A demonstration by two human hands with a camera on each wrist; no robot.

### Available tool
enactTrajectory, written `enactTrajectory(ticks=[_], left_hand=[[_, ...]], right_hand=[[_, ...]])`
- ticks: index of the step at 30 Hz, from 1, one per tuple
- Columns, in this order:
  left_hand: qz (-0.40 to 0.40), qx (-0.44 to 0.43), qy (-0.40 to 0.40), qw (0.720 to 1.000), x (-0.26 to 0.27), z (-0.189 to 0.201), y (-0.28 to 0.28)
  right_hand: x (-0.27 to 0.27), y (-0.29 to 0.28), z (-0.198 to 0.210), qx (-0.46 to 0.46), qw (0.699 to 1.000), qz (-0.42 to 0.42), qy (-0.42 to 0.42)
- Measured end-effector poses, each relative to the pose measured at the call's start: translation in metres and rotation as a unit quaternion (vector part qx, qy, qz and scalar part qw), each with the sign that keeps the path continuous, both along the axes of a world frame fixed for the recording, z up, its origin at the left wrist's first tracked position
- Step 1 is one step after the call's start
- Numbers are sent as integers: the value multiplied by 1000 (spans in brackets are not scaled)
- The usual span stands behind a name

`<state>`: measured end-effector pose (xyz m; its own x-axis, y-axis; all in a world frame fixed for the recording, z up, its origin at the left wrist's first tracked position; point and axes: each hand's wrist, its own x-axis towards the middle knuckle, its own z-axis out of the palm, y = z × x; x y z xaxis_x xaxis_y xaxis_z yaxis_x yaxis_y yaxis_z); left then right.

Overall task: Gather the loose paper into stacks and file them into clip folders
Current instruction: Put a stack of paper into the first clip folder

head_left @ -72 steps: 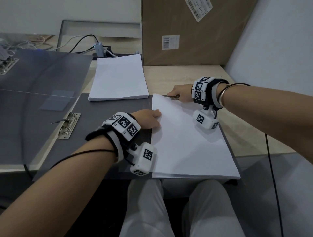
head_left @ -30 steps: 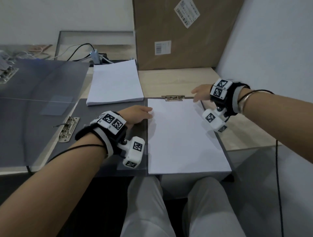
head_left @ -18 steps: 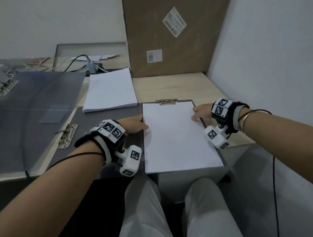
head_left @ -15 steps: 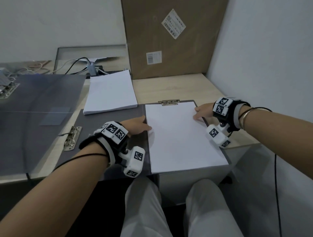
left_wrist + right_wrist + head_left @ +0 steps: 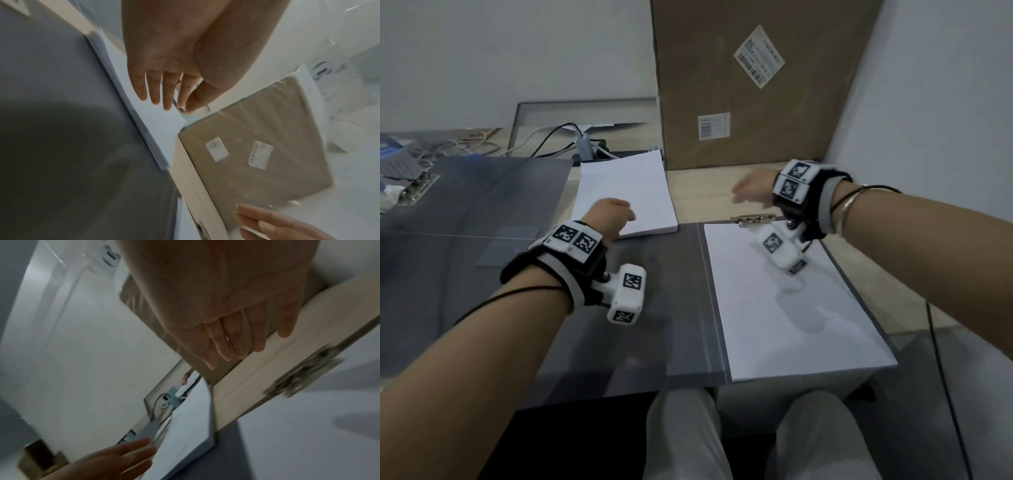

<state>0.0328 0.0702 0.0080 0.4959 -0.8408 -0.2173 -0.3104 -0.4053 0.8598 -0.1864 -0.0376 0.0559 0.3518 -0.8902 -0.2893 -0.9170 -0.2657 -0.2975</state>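
Observation:
An open grey clip folder lies at the desk's front edge. A white paper stack fills its right half under the metal clip. A second, loose paper stack lies behind the folder's left flap. My left hand is over that stack's near corner, its fingers straight and holding nothing; I cannot tell if they touch the stack. My right hand hovers above the bare desk beyond the clip, its fingers straight and empty.
Another open grey folder with its own clip covers the left of the desk. A tall cardboard box leans on the back wall. Cables trail at the back. A white wall closes the right side.
Both hands have left the filed paper. The left went forward and left to the loose stack. The right rose and went forward past the clip.

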Motion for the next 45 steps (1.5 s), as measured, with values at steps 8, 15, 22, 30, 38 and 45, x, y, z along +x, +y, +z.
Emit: enactTrajectory(ticks=[8, 15, 22, 30, 38, 45], left_hand=[[37, 175, -182, 967, 65, 1, -22], [49, 174, -158, 971, 81, -11, -38], [136, 83, -61, 985, 100, -16, -41], [196, 6, 90, 976, 110, -11, -47], [132, 84, 203, 967, 102, -15, -39], [126, -52, 194, 971, 105, -22, -35]], right_hand=[[119, -22, -43, 31, 997, 70, -15], [149, -48, -71, 48, 996, 71, 26], [146, -58, -86, 41, 989, 122, 69], [147, -52, -83, 48, 988, 122, 87], [148, -50, -86, 42, 991, 102, 70], [143, -45, -81, 59, 991, 111, 55]])
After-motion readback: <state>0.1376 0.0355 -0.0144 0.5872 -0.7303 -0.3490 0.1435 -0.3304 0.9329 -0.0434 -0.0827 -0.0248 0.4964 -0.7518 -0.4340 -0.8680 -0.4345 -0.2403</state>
